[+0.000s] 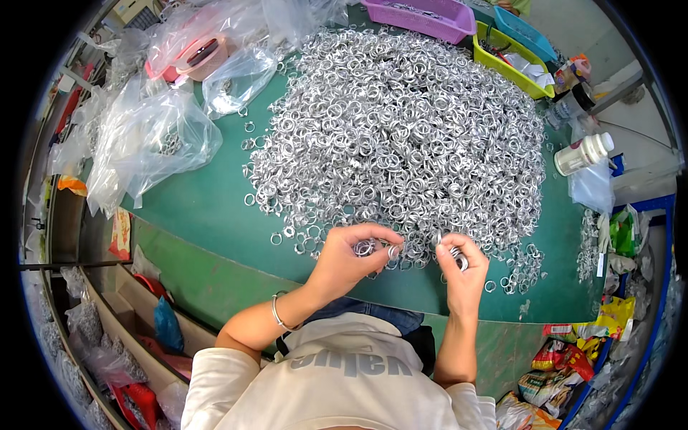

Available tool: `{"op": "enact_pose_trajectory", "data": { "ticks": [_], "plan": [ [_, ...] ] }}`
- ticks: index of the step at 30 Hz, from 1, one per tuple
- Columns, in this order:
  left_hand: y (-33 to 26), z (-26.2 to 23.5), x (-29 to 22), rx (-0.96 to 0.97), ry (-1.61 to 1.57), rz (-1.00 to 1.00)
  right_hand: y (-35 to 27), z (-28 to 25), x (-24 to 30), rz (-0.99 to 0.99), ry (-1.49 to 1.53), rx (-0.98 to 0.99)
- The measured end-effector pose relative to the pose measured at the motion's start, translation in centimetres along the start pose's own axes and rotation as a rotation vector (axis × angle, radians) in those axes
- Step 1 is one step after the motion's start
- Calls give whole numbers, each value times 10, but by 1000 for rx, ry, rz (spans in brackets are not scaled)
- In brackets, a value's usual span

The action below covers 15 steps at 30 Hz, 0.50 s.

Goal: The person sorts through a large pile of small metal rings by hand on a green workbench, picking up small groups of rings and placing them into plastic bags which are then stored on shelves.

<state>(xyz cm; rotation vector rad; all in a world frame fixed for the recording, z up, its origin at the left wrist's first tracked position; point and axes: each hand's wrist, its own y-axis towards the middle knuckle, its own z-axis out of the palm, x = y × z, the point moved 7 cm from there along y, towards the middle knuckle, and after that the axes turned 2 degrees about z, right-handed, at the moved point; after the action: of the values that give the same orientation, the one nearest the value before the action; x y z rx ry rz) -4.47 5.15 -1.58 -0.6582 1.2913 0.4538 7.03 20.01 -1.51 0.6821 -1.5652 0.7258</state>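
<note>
A big heap of silvery metal rings (pixel 408 136) covers the middle of the green table (pixel 208 197). At its near edge my left hand (pixel 338 264) is closed, with several rings (pixel 364 248) in its curled fingers and one ring (pixel 393 252) between thumb and fingertip. My right hand (pixel 464 276), a little to the right, is also closed. It has a small stack of rings (pixel 459 259) in the bent fingers, and its thumb and forefinger pinch another ring (pixel 438 236). The hands are apart from each other. A bangle (pixel 276 312) circles my left wrist.
Clear plastic bags (pixel 154 136) and a pink basket (pixel 203 56) lie at the left. Purple (pixel 423 18), yellow-green (pixel 512 68) and blue trays (pixel 525 32) line the far edge. A white bottle (pixel 584 154) stands at the right. Loose rings (pixel 523 269) lie near the front edge.
</note>
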Motion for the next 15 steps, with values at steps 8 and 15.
{"op": "enact_pose_trajectory", "data": {
  "ticks": [8, 15],
  "plan": [
    [-26, 8, -37, -213, 458, 708, -29, 45, -3, 155, 433, 167],
    [-26, 7, -19, -275, 229, 458, -30, 50, -4, 167, 422, 173]
  ]
}}
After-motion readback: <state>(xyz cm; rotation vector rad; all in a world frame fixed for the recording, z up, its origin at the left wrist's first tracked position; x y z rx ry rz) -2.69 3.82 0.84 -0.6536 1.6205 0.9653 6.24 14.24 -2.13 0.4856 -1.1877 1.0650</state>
